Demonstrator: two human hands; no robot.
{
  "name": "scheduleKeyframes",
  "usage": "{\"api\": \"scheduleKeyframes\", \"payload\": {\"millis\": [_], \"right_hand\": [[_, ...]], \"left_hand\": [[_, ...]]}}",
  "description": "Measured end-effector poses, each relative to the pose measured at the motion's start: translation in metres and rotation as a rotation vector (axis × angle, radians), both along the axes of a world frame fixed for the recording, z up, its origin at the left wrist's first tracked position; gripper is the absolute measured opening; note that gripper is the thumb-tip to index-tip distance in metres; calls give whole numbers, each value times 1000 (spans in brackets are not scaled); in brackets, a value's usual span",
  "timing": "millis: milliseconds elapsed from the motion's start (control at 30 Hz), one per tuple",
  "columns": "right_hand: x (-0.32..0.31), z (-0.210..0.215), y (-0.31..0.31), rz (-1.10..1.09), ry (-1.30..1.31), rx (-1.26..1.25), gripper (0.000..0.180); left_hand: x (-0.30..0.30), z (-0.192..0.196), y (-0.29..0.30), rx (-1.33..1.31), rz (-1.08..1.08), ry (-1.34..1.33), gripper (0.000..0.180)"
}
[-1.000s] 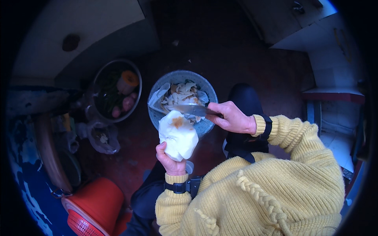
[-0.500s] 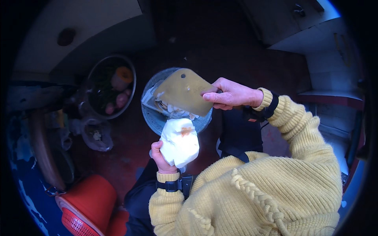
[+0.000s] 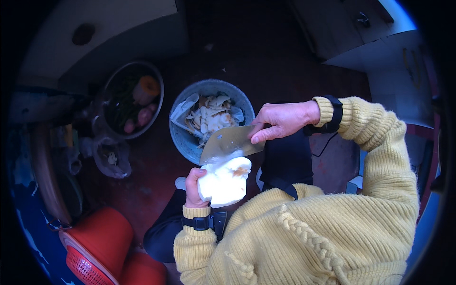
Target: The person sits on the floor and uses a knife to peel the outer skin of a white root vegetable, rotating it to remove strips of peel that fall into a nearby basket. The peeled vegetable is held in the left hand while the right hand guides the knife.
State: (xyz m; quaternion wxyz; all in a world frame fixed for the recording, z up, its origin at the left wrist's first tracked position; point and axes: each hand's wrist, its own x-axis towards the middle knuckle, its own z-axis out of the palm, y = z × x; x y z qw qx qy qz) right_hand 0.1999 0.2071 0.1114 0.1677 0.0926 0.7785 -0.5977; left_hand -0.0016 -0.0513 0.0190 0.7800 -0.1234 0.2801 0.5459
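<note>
My left hand grips a large, bright white, peeled vegetable from its left side; its exact kind I cannot tell. A brown patch marks its upper right. My right hand is closed round the handle of a cleaver, whose wide blade with a small corner hole points left. The blade's lower edge meets or lies just over the top of the vegetable. Beyond both hands a blue-grey bucket on the floor holds pale peelings with brown skin.
A round basin with greens, pinkish roots and an orange-ended piece stands at the far left. A clear plastic bag lies below it. Red tubs sit at the lower left. Pale cabinets line the right side.
The cleaver has come down from over the bucket to the top of the vegetable, uncovering the peelings. My left hand has shifted the vegetable slightly right and down.
</note>
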Motion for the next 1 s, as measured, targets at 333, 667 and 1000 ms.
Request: {"api": "scheduleKeyframes", "payload": {"millis": [333, 667, 1000], "right_hand": [[-16, -12, 4, 98, -291, -135, 54], [-9, -17, -17, -155, -369, -369, 49], [-10, -22, -26, -183, -458, -507, 48]], "left_hand": [[-2, -12, -5, -66, 33, -120, 58], [-4, 6, 5, -81, 59, -148, 59], [2, 6, 10, -88, 108, -114, 51]]}}
